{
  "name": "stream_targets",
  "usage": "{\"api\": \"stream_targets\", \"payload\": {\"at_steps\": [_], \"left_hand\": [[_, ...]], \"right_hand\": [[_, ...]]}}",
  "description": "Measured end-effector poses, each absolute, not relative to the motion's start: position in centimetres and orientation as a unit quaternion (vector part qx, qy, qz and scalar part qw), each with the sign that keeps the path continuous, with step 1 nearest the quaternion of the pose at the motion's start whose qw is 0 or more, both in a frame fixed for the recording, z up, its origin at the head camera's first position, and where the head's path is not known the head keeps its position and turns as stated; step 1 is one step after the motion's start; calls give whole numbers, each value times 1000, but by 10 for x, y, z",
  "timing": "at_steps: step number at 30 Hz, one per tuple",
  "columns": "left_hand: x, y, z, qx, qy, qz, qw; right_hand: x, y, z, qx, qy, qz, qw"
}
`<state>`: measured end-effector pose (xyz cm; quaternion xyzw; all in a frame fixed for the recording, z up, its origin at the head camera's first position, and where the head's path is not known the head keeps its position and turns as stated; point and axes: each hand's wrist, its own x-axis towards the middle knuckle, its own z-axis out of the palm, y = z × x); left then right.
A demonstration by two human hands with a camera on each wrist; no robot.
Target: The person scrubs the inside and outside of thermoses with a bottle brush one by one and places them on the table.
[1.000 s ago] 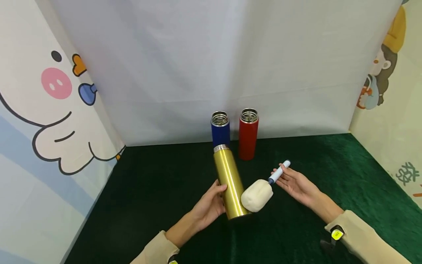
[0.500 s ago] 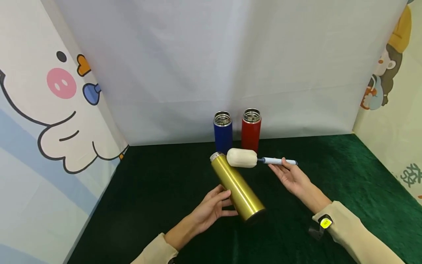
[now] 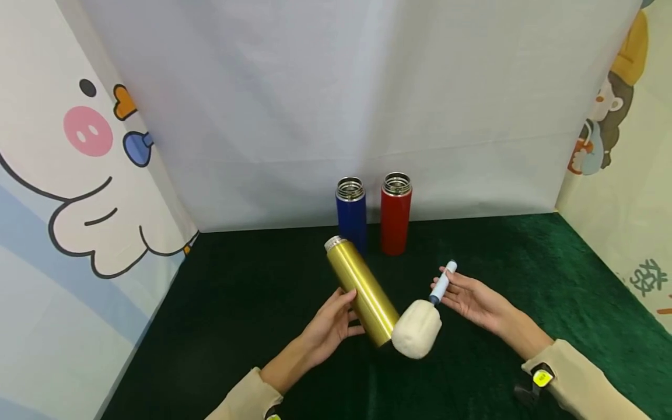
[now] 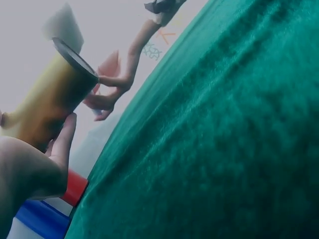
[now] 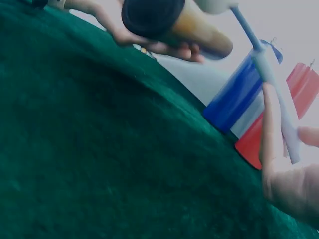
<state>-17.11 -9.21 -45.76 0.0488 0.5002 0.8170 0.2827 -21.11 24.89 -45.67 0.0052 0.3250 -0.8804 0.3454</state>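
Observation:
My left hand (image 3: 322, 332) holds a gold vacuum flask (image 3: 364, 291) around its lower body, thumb on the near side. The flask leans to the left, its lidless silver neck up and its dark base toward the lower right. My right hand (image 3: 480, 304) pinches the pale blue handle of a bottle brush (image 3: 417, 330) between thumb and fingers. The brush's thick white sponge head points down and overlaps the flask's base end in the head view. In the right wrist view, the flask's dark base (image 5: 152, 17) faces the camera, and the sponge is mostly cut off at the top.
A blue flask (image 3: 350, 213) and a red flask (image 3: 395, 221) stand upright, lidless, at the back of the green cloth-covered table (image 3: 252, 280). A white curtain (image 3: 262, 116) hangs right behind them. Printed panels flank both sides.
The sponge head swung up to the flask's neck half a second ago, then back down to its base end. The flask leans further left than a second ago. Both hands keep their holds.

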Motion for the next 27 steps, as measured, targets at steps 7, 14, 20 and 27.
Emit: {"api": "stream_targets", "payload": {"at_steps": [7,14,20,27], "left_hand": [[-168,-90,-456,58,510,805,297],[-164,-85,-459,64,534,772,339],[-164,-86,-459,67,504,794,334],[-166,-88,-458,60,458,832,307]], "right_hand": [[-227,239,-451,68,266,-910,310],[-245,225,-435,161,170,-942,239],[-237,230,-439,152,148,-947,241],[-219,243,-453,85,241,-914,315]]}}
